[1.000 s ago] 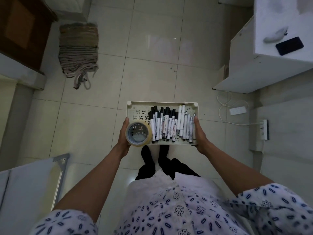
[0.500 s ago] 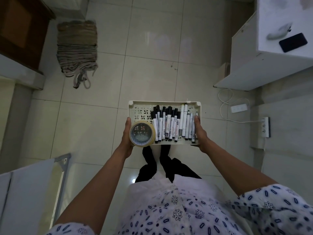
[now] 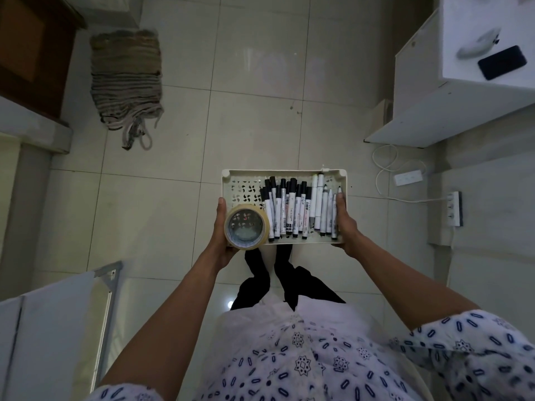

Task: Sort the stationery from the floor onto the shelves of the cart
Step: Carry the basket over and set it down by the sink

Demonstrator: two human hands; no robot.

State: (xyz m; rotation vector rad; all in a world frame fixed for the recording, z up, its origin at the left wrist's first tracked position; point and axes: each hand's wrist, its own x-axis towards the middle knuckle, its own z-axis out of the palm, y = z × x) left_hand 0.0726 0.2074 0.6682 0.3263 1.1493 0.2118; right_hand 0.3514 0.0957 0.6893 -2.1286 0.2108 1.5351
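Shifted slightly right, tray (image 3: 285, 172) gripped by both hands' fingers (image 3: 340, 198).

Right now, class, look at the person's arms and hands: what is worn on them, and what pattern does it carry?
Both hands, left and right, are bare: no gloves, rings or watch show. The forearms are uncovered too. Short white sleeves end near the elbows, printed with small dark blue ovals and star-like medallions.

Single head view looks steeply down (wide-angle) at floor (image 3: 179, 215), close.
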